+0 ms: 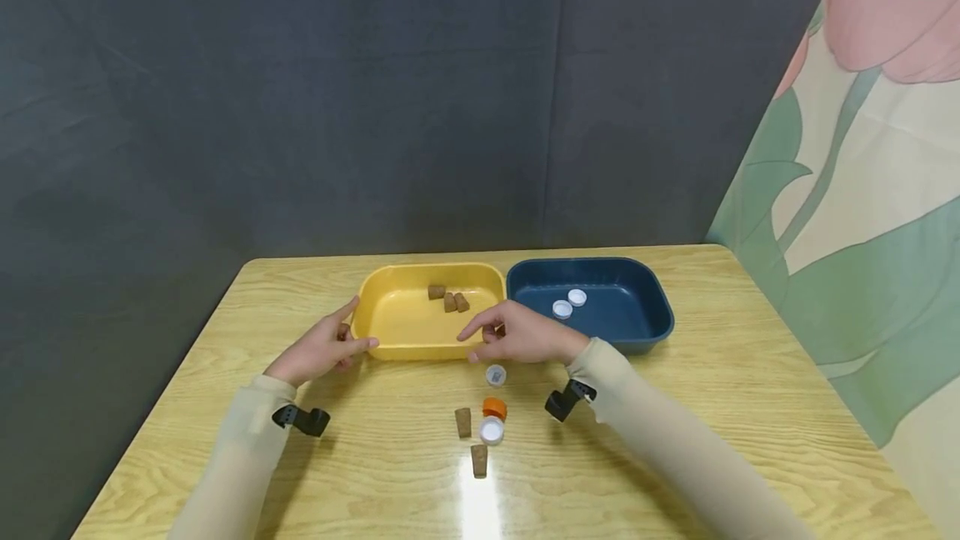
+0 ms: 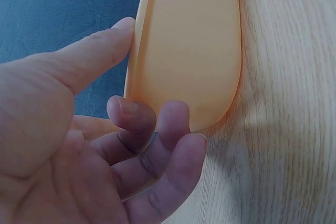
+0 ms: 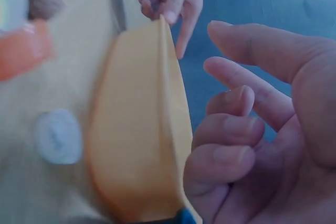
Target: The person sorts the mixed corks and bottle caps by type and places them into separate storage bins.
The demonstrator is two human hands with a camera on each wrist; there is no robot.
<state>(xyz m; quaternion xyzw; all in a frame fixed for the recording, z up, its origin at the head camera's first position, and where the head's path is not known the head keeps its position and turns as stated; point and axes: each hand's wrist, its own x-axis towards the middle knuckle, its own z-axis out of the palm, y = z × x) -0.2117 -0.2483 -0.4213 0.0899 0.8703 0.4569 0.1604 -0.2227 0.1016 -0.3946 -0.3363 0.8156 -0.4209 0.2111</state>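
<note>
Both hands sit at the near edge of the yellow tray (image 1: 397, 319). Left hand (image 1: 318, 350) rests against the tray's left corner, thumb on the rim, fingers loosely bent and holding nothing. Right hand (image 1: 521, 333) hovers over the tray's near right corner, fingers relaxed and apart, empty, forefinger pointing left. Inside the tray lie three corks (image 1: 448, 299). Just below the right hand on the wooden table (image 1: 675, 440) lies a white cap (image 1: 496, 374); nearer still are an orange cap (image 1: 494, 407), another white cap (image 1: 491, 431) and two corks (image 1: 463, 422). A blue tray (image 1: 645, 315) touching the yellow one holds two white caps (image 1: 569, 303).
</note>
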